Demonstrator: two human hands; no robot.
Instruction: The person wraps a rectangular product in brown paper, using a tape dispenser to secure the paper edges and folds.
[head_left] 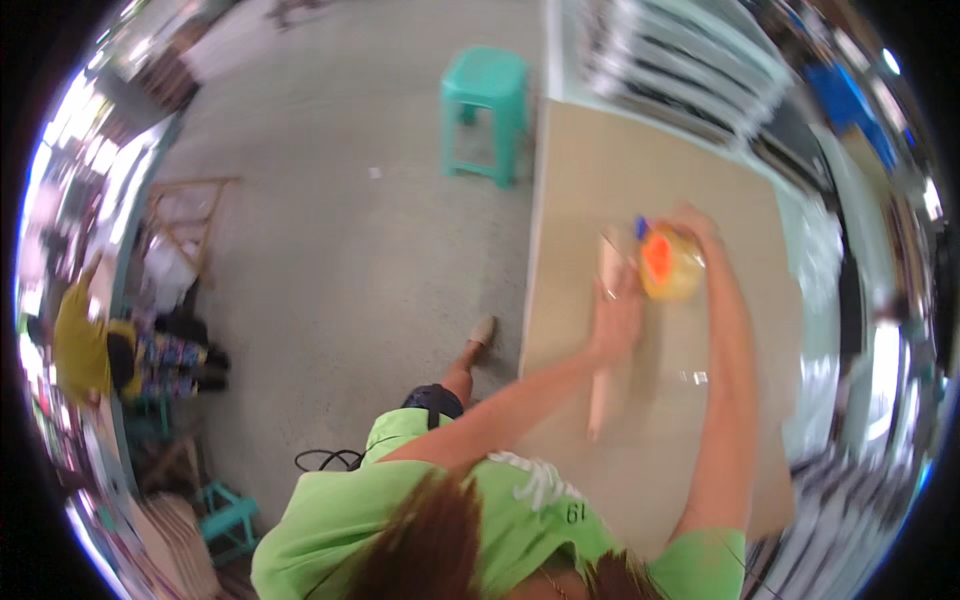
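Note:
My right hand [697, 226] grips a tape dispenser [684, 272] that carries a yellowish roll with an orange core and has a blue part at its far left end. Motion blurs the dispenser. Just left of it, my left hand [618, 318] is closed over a long, narrow tan strip [599, 405], cardboard or wood, I cannot tell which. The strip runs away from me along the brown cardboard sheet [740, 440] on the table, and my left hand hides its middle. A small shiny scrap [693, 377] lies on the sheet right of the strip.
A white stacked rack [690, 70] stands beyond the sheet. Clear plastic wrap [818, 330] lines the table's right side. A green stool [486, 85] is on the floor ahead, left of the table. At the far left, a person in a yellow top [82, 340] is near another bench.

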